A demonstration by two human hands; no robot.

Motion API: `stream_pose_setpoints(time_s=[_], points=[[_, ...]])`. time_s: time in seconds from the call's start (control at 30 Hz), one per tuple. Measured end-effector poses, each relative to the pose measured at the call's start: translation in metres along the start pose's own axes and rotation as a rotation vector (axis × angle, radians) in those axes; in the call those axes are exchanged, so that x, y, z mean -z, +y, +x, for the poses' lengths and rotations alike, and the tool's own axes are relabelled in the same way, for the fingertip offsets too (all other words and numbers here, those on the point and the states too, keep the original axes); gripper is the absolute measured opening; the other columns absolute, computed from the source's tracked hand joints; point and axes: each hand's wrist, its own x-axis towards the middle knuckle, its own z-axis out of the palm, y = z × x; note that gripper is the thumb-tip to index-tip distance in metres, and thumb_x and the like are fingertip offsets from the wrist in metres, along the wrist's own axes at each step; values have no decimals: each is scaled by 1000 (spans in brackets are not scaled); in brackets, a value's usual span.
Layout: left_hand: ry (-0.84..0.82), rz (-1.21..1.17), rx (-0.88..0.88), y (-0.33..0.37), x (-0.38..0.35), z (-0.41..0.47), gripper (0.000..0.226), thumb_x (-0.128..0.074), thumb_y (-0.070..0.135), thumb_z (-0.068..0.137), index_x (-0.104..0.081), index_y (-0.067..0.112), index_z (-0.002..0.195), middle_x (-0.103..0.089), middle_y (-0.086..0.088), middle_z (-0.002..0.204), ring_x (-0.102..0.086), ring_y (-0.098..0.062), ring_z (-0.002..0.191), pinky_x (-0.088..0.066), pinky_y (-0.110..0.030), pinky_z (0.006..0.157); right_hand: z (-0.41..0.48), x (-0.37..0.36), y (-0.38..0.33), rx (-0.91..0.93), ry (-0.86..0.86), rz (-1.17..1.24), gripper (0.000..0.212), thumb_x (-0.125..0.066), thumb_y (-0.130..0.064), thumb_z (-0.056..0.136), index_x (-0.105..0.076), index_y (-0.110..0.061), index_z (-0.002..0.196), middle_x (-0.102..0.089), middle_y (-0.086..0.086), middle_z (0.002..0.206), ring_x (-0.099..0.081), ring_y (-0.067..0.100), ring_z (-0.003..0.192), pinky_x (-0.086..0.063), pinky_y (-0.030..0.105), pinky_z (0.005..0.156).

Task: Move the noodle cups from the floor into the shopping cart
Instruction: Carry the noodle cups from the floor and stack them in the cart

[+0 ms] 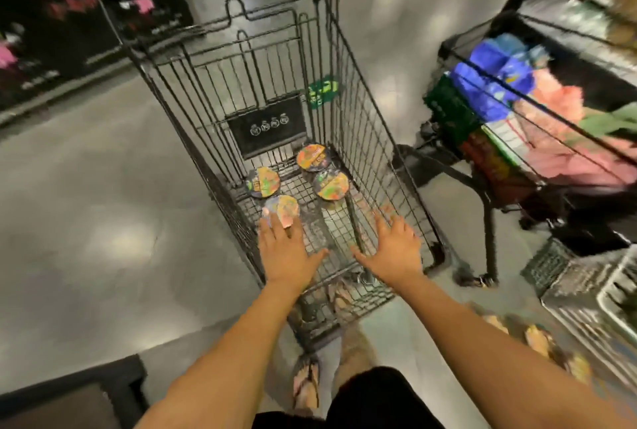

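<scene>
- We see the shopping cart (362, 118) standing straight ahead on the grey floor (86, 204); its wire basket holds four noodle cups, all upright with their lids up
- The far cup (313, 157) sits by the basket's front wall; the right cup (331, 184) is just behind it and almost touching; the left cup (262, 181) stands apart by the left wall; the nearest cup (281, 208) is closest to us
- Our left hand (284, 249) reaches into the basket with straight fingers; the fingertips lie over the nearest cup's lid, gripping nothing; motion blur hides whether they press on it
- Our right hand (393, 249) hovers over the basket's right side, fingers spread wide, thumb out, holding nothing
- More cups (537, 339), heavily blurred, lie on the floor to our lower right
- A second cart (484, 204), loaded with colourful goods, stands to the right; a sandalled foot (306, 384) shows below
</scene>
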Motion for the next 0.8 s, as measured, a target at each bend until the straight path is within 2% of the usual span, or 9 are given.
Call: stream_pose_setpoints(time_s=[0.17, 0.23, 0.4, 0.5, 0.63, 0.8], points=[[-11, 27, -166, 27, -6, -46, 92, -38, 76, 85, -15, 20, 154, -1, -21, 160, 6, -40, 147, -3, -51, 118, -76, -18, 41, -196, 37, 137, 96, -48, -78, 76, -26, -20, 149, -32, 16, 147, -31, 35, 134, -33, 47, 107], [-25, 74, -254, 52, -16, -61, 91, -38, 75, 85, -17, 19, 154, -3, -23, 160, 5, -40, 147, -5, -51, 120, -106, -28, 67, -303, 23, 193, 97, -48, -79, 76, -25, -21, 150, -28, 17, 151, -29, 35, 136, -32, 47, 107], [-90, 195, -515, 140, -46, -103, 90, -36, 74, 87, -15, 18, 154, -1, -22, 160, 5, -40, 147, -5, -50, 118, -193, -63, 144, -604, -13, 343, 98, -51, -76, 78, -19, -20, 152, -21, 17, 155, -22, 35, 141, -24, 45, 112], [-135, 284, -673, 195, -71, -134, 89, -39, 72, 88, -12, 19, 155, -3, -22, 160, 5, -39, 147, -3, -48, 118, -248, -89, 185, -785, -6, 430, 98, -52, -76, 76, -21, -21, 151, -24, 15, 153, -25, 35, 139, -28, 46, 110], [-166, 390, -882, 267, -111, -182, 86, -42, 71, 87, -18, 23, 153, -7, -22, 159, -2, -39, 147, -6, -47, 118, -325, -122, 234, -1005, -36, 513, 94, -51, -75, 77, -24, -21, 148, -28, 15, 150, -29, 36, 135, -30, 47, 109], [-229, 498, -1095, 345, -158, -247, 84, -43, 67, 88, -18, 20, 153, -3, -23, 159, 0, -38, 147, -5, -46, 118, -413, -156, 287, -1241, -44, 620, 96, -51, -76, 76, -23, -22, 150, -30, 15, 150, -30, 35, 135, -31, 45, 106]])
